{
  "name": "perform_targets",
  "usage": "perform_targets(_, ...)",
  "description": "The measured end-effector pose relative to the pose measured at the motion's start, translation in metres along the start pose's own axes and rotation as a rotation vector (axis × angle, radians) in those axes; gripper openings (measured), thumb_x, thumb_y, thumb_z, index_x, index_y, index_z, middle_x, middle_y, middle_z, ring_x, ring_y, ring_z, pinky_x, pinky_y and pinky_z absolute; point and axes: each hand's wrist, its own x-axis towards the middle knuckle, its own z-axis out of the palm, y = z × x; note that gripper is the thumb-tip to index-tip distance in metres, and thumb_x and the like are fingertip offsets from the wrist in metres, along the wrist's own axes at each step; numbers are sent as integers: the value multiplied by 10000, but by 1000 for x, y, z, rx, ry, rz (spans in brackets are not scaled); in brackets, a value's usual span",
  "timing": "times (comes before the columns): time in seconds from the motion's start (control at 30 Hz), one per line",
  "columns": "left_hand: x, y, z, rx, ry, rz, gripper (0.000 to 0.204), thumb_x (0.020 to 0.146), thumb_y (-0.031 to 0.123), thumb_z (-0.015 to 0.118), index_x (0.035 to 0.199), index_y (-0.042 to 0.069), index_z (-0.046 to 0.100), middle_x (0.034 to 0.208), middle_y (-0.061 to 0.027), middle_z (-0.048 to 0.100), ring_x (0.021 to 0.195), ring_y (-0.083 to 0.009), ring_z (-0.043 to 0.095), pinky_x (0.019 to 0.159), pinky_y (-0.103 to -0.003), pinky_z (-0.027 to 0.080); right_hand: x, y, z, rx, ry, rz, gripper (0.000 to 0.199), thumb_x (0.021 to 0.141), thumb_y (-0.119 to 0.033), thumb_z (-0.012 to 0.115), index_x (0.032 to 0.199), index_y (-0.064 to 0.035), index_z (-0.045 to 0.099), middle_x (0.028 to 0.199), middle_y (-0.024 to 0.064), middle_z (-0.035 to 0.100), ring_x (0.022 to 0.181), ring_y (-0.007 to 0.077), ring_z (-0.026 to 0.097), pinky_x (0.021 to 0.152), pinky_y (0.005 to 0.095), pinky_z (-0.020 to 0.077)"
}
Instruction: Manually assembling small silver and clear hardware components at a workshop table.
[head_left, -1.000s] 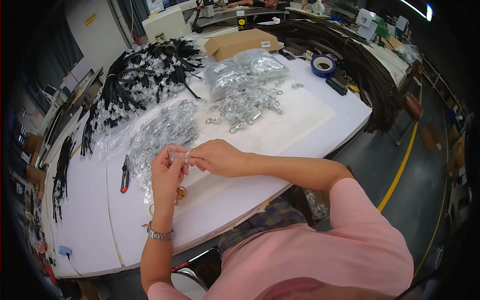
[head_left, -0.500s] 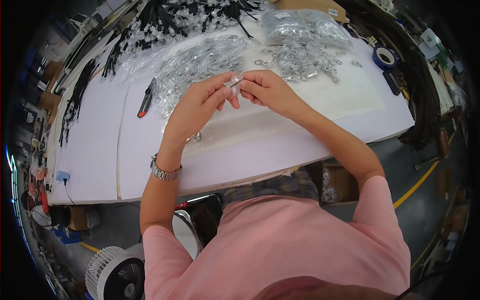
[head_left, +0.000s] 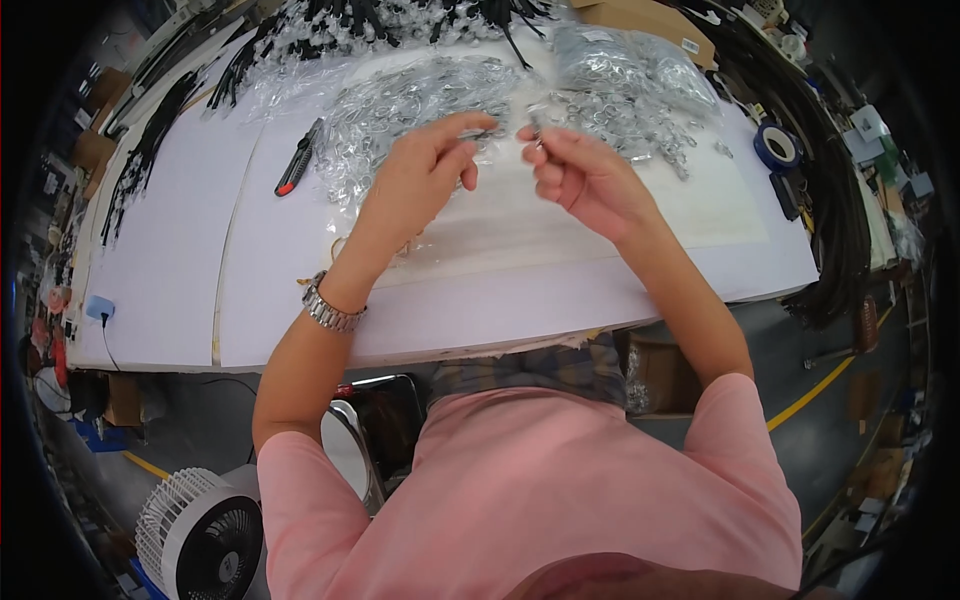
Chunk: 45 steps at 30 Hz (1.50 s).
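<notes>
One small metal piece (head_left: 539, 142) sits at the fingertips of the right hand (head_left: 592, 178), pinched between thumb and forefinger with the other fingers curled beneath; blur hides its exact shape. Just across a gap, the left hand (head_left: 418, 172) has its thumb and forefinger apart, and whether the dark streak by that forefinger is in its grasp, I cannot tell. Both hands are raised over the bench (head_left: 560, 285), with a spread of clear packets (head_left: 400, 105) beyond the left one and a heap of loose metal fittings (head_left: 640, 130) beyond the right one, stuffed clear bags (head_left: 605, 65) farther out behind that heap. For good handling, the pinch should stay light and near one end of the piece, leaving the rest free for the left fingers to meet. Thin, slippery film probably clings to skin, so a dry fingertip and a small rolling motion ought to part it better than pulling. Keeping the two hands close together, as they are, should spare reach. The utility knife (head_left: 298, 160), out to the left of the left hand, is best given room, and packets are best kept from drifting among the loose fittings
</notes>
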Motion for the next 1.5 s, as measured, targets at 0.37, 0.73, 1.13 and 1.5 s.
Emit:
perform_targets(0.37,10,-18,-31,-375,225,-148,248,1027,216,603,1092,26,748,666,55,570,534,-1,408,478,-174,287,46,24,31,-1647,55,-573,423,921,-355,742,1238,-83,676,915,47,729,739,163,661,682,304,533)
perform_targets(0.73,13,-30,-39,-302,339,-158,260,1001,234,641,1084,11,745,720,38,608,541,-3,420,484,-184,301,82,21,12,-1255,14,-69,211,918,-237,712,948,-31,743,787,55,712,696,157,672,687,294,537)
perform_targets(1.13,16,-22,-23,-168,93,-265,279,956,251,707,1048,-9,748,745,23,665,570,-21,437,501,-215,308,59,13,-1,-621,-71,65,246,981,-327,680,1003,-82,694,915,20,728,834,105,700,752,257,551)
perform_targets(1.5,8,-11,-12,145,111,-83,294,963,235,685,795,-5,672,635,26,552,605,-37,434,538,-249,319,52,14,8,-773,-113,-48,261,966,-311,714,992,-51,700,834,19,704,747,89,662,703,257,535)
